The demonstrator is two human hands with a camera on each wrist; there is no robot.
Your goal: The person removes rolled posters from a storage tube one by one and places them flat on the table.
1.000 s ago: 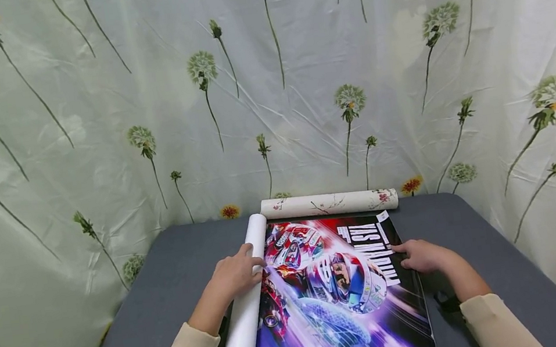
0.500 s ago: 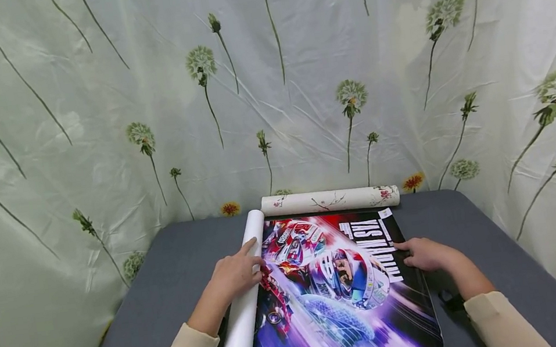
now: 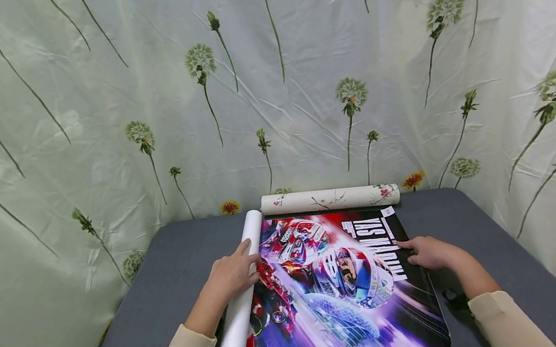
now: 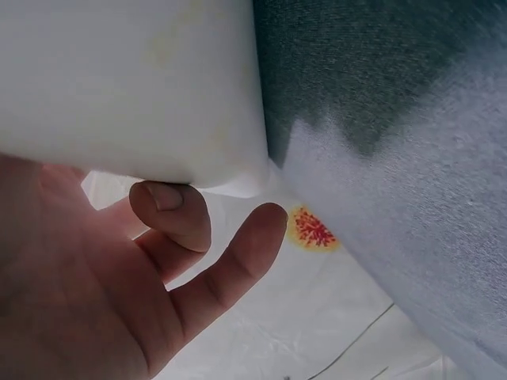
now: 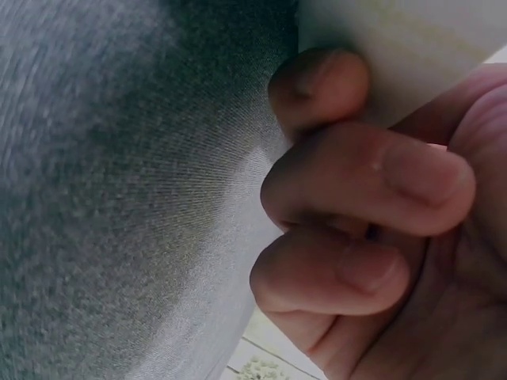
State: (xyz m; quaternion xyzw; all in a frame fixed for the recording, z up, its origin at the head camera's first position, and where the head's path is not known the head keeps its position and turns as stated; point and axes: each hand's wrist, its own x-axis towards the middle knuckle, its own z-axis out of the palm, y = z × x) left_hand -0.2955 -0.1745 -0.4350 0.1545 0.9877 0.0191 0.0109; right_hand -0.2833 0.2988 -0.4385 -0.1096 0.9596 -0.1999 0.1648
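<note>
A glossy racing poster (image 3: 346, 293) lies partly unrolled on the grey table, showing helmets, cars and large white letters. Its left part is still a white roll (image 3: 241, 319). My left hand (image 3: 228, 277) holds this roll about its middle, with fingers across it in the head view; in the left wrist view, fingers (image 4: 170, 218) bend beside the white surface, and the thumb is hidden. On the right edge, my right hand (image 3: 433, 251) pinches the poster. The right wrist view shows curled fingers (image 5: 364, 182) by the poster's white back (image 5: 412, 47).
Across the back of the table (image 3: 166, 282) lies another roll (image 3: 331, 200), cream with red blossom branches. A small black object (image 3: 455, 299) lies below the right wrist. Behind the table hangs a pale curtain (image 3: 150, 85) printed with dandelions.
The roll has shifted slightly left with my left hand, exposing more of the poster. My right hand and the poster's right edge have moved slightly right. The view has tilted a little.
</note>
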